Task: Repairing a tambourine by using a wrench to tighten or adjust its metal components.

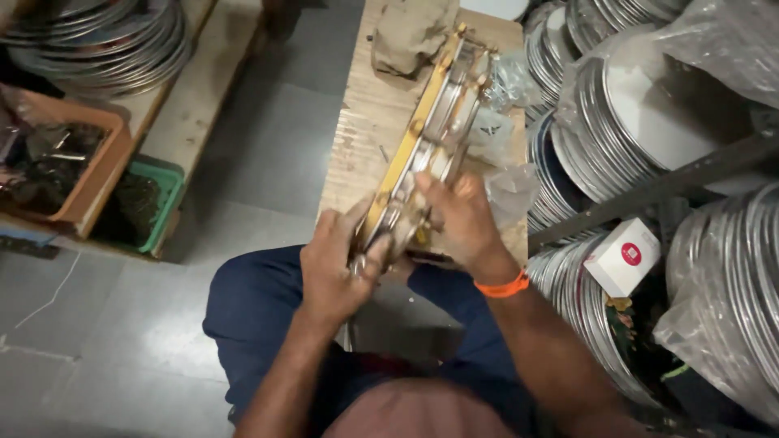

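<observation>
Both my hands clamp the round yellow-rimmed metal frame on edge over the wooden surface: left hand pinching its near rim, right hand gripping beside. Stacked steel rims crowd my right, a crumpled brown cloth lies beyond.

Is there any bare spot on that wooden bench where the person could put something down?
A bare strip of wooden bench runs along its left edge, between the grey floor and the tilted yellow-rimmed frame gripped by the left hand and right hand. The right side is crowded with plastic bags; a crumpled cloth fills the far end.
</observation>
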